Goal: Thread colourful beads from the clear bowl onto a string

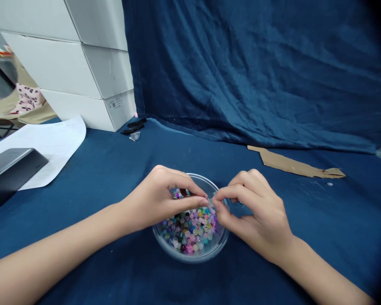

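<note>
Beads lie heaped in a clear round bowl, small glossy spheres in pink, teal, amber and violet, with a few dark ones among them. From here I judge them light, hard and slippery, likely to roll from a blunt touch and to scatter if the bowl gets knocked. I'd take a single bead between the fingertips from the top of the heap, and steady the bowl by its rim. Whether it is glass or plastic I can't tell, so I'd treat it as fragile.

The left hand curls over the far side of the bowl, thumb and forefinger pinched closed just above a few violet beads. The right hand comes in from the other side, also pinched, its fingertips nearly touching the left's. Anything held between them is too small for me to make out. Together the hands hide the far part of the bowl and some of the beads.

The bowl rests on a bench draped in dark blue cloth. To its left, a black tablet-like slab lies on white paper sheets. Beyond it stand stacked white boxes with black strips at their foot. To its right lies a brown cardboard strip.
</note>
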Demonstrator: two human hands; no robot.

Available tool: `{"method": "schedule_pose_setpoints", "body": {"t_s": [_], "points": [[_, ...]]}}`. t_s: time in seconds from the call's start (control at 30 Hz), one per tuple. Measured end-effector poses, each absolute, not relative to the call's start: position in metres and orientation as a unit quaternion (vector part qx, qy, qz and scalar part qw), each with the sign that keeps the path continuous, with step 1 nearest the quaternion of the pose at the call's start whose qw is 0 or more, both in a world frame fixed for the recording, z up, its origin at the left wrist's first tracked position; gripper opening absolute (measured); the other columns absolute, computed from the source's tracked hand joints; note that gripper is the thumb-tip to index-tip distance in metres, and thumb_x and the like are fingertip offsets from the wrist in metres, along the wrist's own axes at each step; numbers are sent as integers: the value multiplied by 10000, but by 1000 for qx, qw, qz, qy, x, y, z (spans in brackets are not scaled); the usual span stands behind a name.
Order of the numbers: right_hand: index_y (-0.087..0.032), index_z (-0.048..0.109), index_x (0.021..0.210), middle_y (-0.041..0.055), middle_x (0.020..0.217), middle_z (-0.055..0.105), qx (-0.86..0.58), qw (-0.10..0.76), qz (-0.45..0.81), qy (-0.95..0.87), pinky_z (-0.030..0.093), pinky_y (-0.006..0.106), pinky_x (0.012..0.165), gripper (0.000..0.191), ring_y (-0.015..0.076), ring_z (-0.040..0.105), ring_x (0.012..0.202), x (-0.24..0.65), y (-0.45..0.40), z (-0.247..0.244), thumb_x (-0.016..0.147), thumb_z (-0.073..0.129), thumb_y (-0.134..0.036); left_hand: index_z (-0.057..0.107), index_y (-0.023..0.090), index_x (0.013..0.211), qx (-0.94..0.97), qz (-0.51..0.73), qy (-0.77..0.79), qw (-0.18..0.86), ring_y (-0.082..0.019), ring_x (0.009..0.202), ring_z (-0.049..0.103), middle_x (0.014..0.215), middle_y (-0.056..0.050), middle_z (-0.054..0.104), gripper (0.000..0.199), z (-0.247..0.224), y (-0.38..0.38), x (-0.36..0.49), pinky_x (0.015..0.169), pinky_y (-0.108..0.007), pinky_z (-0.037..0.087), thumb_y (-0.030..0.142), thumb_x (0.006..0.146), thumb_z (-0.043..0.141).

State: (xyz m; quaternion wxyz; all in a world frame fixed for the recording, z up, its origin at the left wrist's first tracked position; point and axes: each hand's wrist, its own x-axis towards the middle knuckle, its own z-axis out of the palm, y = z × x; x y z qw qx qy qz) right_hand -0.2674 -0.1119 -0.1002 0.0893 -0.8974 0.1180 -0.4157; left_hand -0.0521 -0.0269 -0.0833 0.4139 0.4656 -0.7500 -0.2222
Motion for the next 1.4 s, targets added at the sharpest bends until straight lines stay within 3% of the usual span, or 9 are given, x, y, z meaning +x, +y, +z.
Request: {"method": "schedule_pose_setpoints", "body": {"t_s": [0.17,0.33,0.53,0.73,0.8,0.93,1.07,1.23,1.4], "points": [[-192,651,829,7,761,587,-891,120,-419,124,370,350,662,127,174,502,712,-267,-111,-97,872,672,-75,816,161,955,462,-205,-762,405,-141,785,730,879,-29,795,64,-79,-30,-53,740,-230,547,195,915,779],[-196,683,973,21,815,631,-881,124,-442,118,403,374,691,169,198,555,753,-270,-109,-92,837,735,-112,815,167,934,475,-187,-757,408,-139,727,697,825,-25,770,58,-75,-30,-52,684,-239,522,209,916,779],[-220,759,1026,12,767,658,-887,71,-448,84,338,358,657,113,172,508,691,-273,-113,-95,948,738,-141,807,173,894,478,-227,-742,411,-141,748,717,828,-16,787,66,-75,-27,-54,686,-227,527,211,928,766],[-214,723,988,4,782,604,-895,87,-425,101,327,360,674,62,173,486,710,-274,-117,-97,1017,673,-189,808,186,873,498,-202,-731,420,-144,700,708,798,-8,785,73,-73,-30,-63,649,-237,520,213,926,766],[-205,691,974,-2,785,561,-886,112,-432,131,347,355,686,81,172,489,719,-274,-119,-96,1025,637,-172,810,189,955,497,-192,-731,426,-153,745,725,853,-13,801,59,-72,-31,-64,682,-241,538,218,924,770],[-210,643,926,-11,777,467,-799,172,-524,240,382,335,672,121,172,486,715,-277,-129,-89,1033,587,-193,737,205,1241,508,-142,-740,418,-189,972,726,1101,-47,790,297,-72,-32,-62,861,-301,557,244,946,747],[-227,626,952,-6,764,455,-699,214,-612,301,384,330,613,101,173,446,650,-282,-138,-82,1032,604,-284,772,212,1101,520,-125,-774,339,-197,982,679,1049,-37,777,163,-73,-29,-58,896,-353,506,195,983,661],[-254,589,944,23,796,501,-688,251,-627,266,427,331,592,108,188,477,659,-283,-136,-78,1031,598,-318,814,262,946,569,-29,-798,195,-286,1063,538,1056,-23,763,92,-71,-23,-60,892,-446,393,231,886,752],[-241,623,944,58,993,656,-715,391,-548,187,548,358,828,91,220,637,940,-280,-132,-81,1020,606,-287,839,287,933,559,-79,-812,147,-261,998,477,1038,-22,752,74,-70,-23,-59,843,-409,373,300,888,783]]}}
